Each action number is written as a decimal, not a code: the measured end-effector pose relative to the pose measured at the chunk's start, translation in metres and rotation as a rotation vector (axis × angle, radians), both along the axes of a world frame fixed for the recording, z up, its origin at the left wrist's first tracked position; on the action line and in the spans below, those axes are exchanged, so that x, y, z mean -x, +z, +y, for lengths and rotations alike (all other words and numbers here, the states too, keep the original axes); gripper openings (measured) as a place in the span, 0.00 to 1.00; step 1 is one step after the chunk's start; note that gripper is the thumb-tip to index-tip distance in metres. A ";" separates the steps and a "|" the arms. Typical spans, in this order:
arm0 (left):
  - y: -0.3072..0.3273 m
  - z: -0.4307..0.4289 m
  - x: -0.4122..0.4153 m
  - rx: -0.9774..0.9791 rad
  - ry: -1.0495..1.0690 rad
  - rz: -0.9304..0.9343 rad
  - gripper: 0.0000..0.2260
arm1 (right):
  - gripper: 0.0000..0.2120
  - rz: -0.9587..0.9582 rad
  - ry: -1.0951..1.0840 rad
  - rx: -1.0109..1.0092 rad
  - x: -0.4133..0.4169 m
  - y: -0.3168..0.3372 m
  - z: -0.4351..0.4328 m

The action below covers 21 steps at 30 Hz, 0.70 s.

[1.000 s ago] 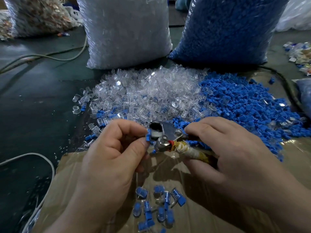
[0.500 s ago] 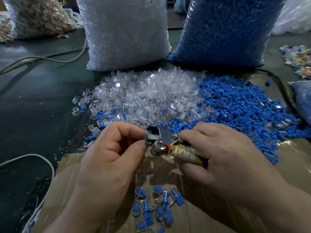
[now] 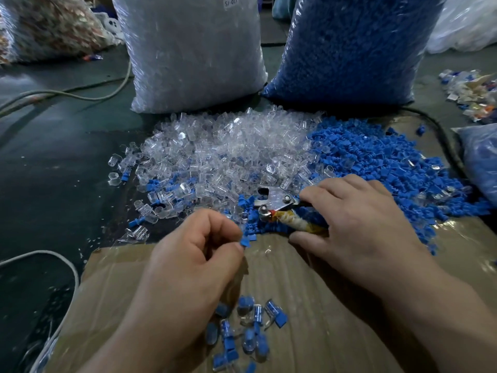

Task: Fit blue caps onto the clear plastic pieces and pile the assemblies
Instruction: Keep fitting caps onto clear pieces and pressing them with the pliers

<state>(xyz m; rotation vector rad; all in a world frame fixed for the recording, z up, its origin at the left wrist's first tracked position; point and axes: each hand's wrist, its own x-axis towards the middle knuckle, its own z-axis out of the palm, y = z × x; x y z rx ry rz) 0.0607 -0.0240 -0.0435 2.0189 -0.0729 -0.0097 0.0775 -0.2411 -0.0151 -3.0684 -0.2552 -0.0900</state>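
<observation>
- Currently the left hand (image 3: 193, 254) is curled at the near edge of the heaps, thumb and forefinger pinching one blue cap (image 3: 247, 240). We cannot tell whether a clear body is seated in it, since the fingers hide that side.
- The right hand (image 3: 357, 232) wraps around the tape-bound handle of a small metal plier tool (image 3: 277, 204). The tool's head lies where the two heaps meet and points left.
- Stock: the heap of clear pieces (image 3: 228, 152) sits far centre and the heap of loose blue caps (image 3: 382, 162) to its right, the two mingling along the join. Behind them stand a bag of clear parts (image 3: 193, 55) and a bag of blue parts (image 3: 349, 44).
- Finished assemblies (image 3: 247, 335) lie in a small loose pile on the cardboard sheet (image 3: 336, 305), near us and partly under the left wrist.
- Handling, our judgement: the parts look very light and made of rigid moulded plastic. The smooth clear bodies probably slip in a fingertip pinch and scatter if dropped. Their thin walls may crack if squeezed crooked in the tool.
- Where to hold, our judgement: we take the cap by its flat blue tab and the clear piece across its closed end, which leaves the open mouth free.
- Piling: a low drop should do, as the assemblies likely bounce and roll.
</observation>
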 end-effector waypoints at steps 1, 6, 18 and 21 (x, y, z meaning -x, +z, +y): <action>0.000 -0.001 0.001 -0.012 0.007 -0.012 0.08 | 0.30 0.009 0.002 0.003 -0.001 0.000 -0.001; -0.002 -0.004 0.004 -0.055 0.043 -0.082 0.08 | 0.18 -0.230 0.081 -0.177 0.013 0.003 0.010; 0.010 -0.004 0.007 -0.035 -0.030 -0.231 0.08 | 0.14 -0.242 0.317 -0.242 0.028 -0.002 0.035; 0.010 -0.001 0.005 -0.068 -0.134 -0.178 0.20 | 0.14 -0.252 0.346 -0.266 0.030 0.001 0.039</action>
